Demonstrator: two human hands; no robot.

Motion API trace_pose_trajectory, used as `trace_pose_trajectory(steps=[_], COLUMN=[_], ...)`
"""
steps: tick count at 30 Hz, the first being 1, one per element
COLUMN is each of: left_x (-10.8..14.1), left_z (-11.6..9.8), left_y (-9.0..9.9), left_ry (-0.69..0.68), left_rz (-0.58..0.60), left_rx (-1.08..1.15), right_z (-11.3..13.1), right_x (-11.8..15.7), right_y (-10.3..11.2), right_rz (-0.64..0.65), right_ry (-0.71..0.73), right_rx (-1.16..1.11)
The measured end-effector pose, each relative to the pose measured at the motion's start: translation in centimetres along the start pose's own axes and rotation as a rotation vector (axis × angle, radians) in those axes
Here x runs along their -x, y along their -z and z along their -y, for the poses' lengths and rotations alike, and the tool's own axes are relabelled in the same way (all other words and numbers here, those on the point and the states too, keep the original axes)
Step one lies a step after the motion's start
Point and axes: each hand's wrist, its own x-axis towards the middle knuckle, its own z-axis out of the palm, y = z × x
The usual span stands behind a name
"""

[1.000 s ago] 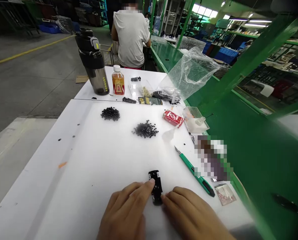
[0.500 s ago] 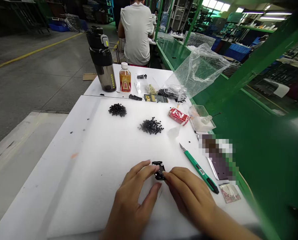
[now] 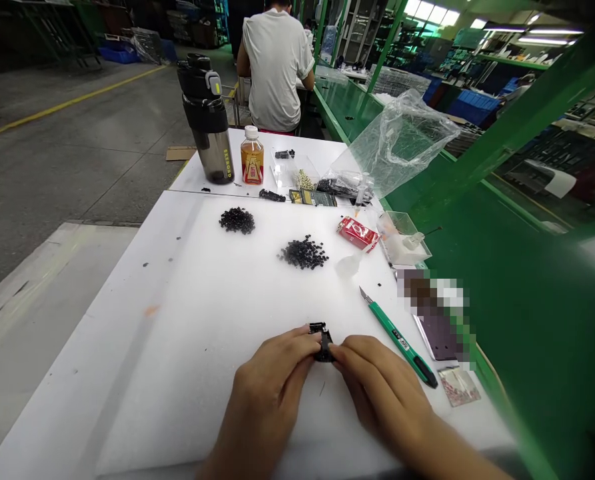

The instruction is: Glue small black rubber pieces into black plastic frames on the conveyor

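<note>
Over the white work board [image 3: 177,347], my left hand [image 3: 272,380] and right hand [image 3: 382,383] pinch 1 small black plastic part [image 3: 323,343] from 2 sides, the fingers closed firmly on it. Green craft knife [image 3: 400,345] lies near my right hand. Better I press evenly from both sides, so the small part does not slip

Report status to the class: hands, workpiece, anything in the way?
Left hand, right hand pinching small black part. Green utility knife to the right, not touching.
</note>
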Motion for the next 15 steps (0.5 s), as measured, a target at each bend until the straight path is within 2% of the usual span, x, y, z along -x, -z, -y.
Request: trace_pose_trajectory(steps=[4,7,10,15], left_x=[0.9,1.5,1.6,1.4], left_z=[1.1,1.9,2.0,2.3], left_y=[0.6,0.8,1.2,2.2], left_ry=[-0.023,-0.045,-0.043,0.044], left_rz=[0.087,0.054,0.020,-0.046], left_rx=[-0.121,-0.239,-0.292,-0.252], right_z=[0.3,-0.4,-1.8,-3.2], right_x=[0.4,0.2,-1.5,-6.1], right_y=[0.9,1.4,2.1,1.8], right_rz=[0.160,0.261,0.370,0.620], right_ry=[0.037,-0.012,-0.025,0.296], right_rx=[-0.072,-0.095,-0.019,0.134])
